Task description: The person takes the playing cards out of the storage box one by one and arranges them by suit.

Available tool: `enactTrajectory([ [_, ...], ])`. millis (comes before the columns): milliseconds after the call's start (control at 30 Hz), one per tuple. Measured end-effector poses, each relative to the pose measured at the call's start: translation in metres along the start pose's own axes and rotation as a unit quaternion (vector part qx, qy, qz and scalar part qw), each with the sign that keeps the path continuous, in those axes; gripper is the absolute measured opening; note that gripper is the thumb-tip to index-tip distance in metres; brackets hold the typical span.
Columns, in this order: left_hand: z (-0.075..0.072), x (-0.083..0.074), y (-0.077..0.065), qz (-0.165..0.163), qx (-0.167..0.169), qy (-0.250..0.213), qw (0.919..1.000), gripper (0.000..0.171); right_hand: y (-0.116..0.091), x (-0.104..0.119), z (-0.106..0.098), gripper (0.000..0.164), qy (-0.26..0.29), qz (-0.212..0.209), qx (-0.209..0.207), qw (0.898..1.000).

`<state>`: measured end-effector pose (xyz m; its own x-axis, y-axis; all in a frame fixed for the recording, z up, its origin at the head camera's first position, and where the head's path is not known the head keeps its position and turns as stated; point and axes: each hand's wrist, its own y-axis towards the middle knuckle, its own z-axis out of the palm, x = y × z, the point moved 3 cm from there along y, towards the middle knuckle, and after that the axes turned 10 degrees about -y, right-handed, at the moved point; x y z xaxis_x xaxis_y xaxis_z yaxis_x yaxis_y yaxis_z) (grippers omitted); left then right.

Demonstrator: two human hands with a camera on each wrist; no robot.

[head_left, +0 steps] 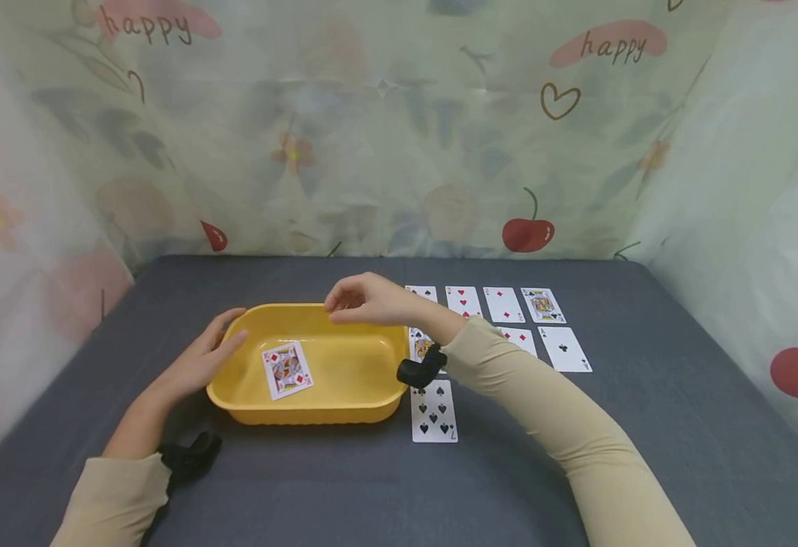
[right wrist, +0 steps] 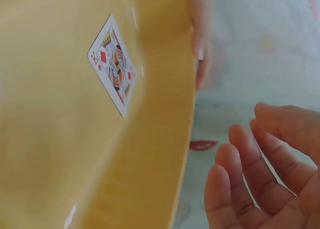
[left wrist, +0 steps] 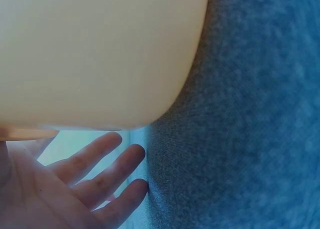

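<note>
A yellow plastic tub (head_left: 337, 416) stands on the table, with a king of diamonds card (head_left: 287, 371) lying face up on its floor. At the tub's left end my left hand (head_left: 202, 355) holds the rim, thumb over the edge; the left wrist view shows several of its fingers spread outside the wall. My right hand (head_left: 372, 298) hovers by the tub's far rim, fingers loosely bent. Nothing lies between its fingertips in the right wrist view. Playing cards lie right of the tub, among them a seven of spades (head_left: 434, 412), partly covered by my right forearm.
Behind the right arm, cards lie face up in rows, including a king of clubs (head_left: 543, 305), a two of diamonds (head_left: 504, 305) and an ace of clubs (head_left: 565, 349). Patterned cloth (head_left: 385, 152) hangs at the back and sides of the dark table (head_left: 289, 486).
</note>
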<state>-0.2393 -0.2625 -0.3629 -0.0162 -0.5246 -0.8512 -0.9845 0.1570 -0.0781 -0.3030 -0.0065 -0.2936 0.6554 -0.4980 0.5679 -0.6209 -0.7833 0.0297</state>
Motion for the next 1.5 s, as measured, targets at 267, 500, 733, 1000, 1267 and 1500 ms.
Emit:
enactTrajectory([
  [267, 0.0, 0.001, 0.0, -0.002, -0.005, 0.005, 1.0, 0.067, 0.039, 0.01, 0.029, 0.029, 0.006, -0.011, 0.064, 0.998],
  [500, -0.001, 0.001, 0.0, 0.002, -0.005, 0.009, 0.9999, 0.067, 0.061, 0.01, 0.054, 0.036, 0.006, 0.007, 0.103, 0.995],
  [733, -0.001, 0.0, 0.0, 0.007, -0.004, 0.004, 1.0, 0.067, 0.069, 0.012, 0.069, 0.045, -0.036, 0.013, 0.144, 0.989],
  [1000, -0.001, 0.002, 0.001, 0.002, -0.005, 0.006, 1.0, 0.066, 0.071, 0.015, 0.08, 0.065, -0.12, 0.04, 0.169, 0.978],
  [1267, -0.001, 0.002, 0.001, -0.002, -0.007, 0.0, 1.0, 0.068, 0.071, 0.016, 0.085, 0.072, -0.169, 0.029, 0.178, 0.969],
  [1500, 0.0, 0.001, 0.0, -0.002, -0.007, -0.002, 1.0, 0.067, 0.069, 0.014, 0.088, 0.068, -0.187, 0.036, 0.186, 0.964],
])
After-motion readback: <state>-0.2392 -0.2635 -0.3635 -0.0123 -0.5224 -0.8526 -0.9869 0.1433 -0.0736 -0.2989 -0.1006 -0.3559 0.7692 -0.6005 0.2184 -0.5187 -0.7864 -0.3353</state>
